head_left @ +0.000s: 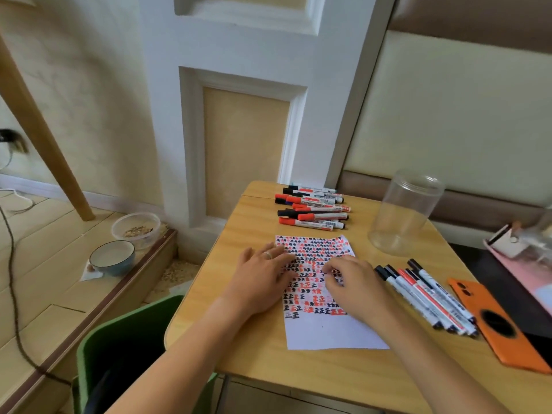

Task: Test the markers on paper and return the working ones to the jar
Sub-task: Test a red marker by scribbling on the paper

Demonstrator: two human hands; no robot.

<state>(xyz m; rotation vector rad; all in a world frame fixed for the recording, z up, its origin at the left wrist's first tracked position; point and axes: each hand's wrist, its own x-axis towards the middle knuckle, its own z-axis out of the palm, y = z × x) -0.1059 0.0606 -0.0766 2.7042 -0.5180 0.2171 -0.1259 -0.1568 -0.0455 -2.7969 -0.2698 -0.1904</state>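
A white sheet of paper [324, 294], covered over most of its length with rows of red and black test marks, lies near the middle of the light wooden worktop [268, 363]. The left hand [264, 273] lies flat on the paper's left edge, fingers straight and spread, a ring on one finger; its grip holds nothing. The right hand [349, 283] rests on the paper's right half with its fingers bent down to the sheet; whether they pinch anything I cannot tell, as the knuckles hide the tips. A pile of red-capped and black-capped white markers [313, 209] lies near the worktop's far edge. A row of five similar markers [427, 297] lies toward the right edge, just beside the right hand. The clear plastic jar [403, 213] stands mouth-down near the far right corner. An orange phone [501, 324] lies at the right edge, beside the row.
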